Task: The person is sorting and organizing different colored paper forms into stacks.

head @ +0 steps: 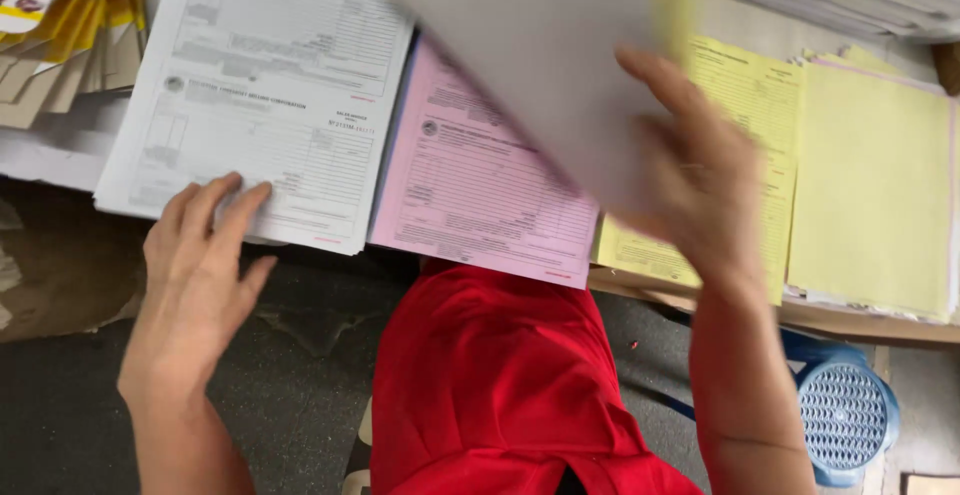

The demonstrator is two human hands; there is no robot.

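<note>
Head view: we have our left hand (200,255) flat, fingers spread, pressing on the near corner of the stack of white printed paper forms (262,95); nothing gripped. Our right hand (700,175) is raised and motion-blurred, pinching a loose white paper sheet (540,65) that tilts up over the piles. Just beside the white stack lies the stack of pink printed forms (480,195), edges touching. Right of that, the stack of yellow printed forms (760,105), partly behind our right hand, then a plain pale-yellow paper pile (870,195). Below the desk edge: red cloth garment (490,385) and a blue plastic mesh-sided stool (840,415) on the floor.
</note>
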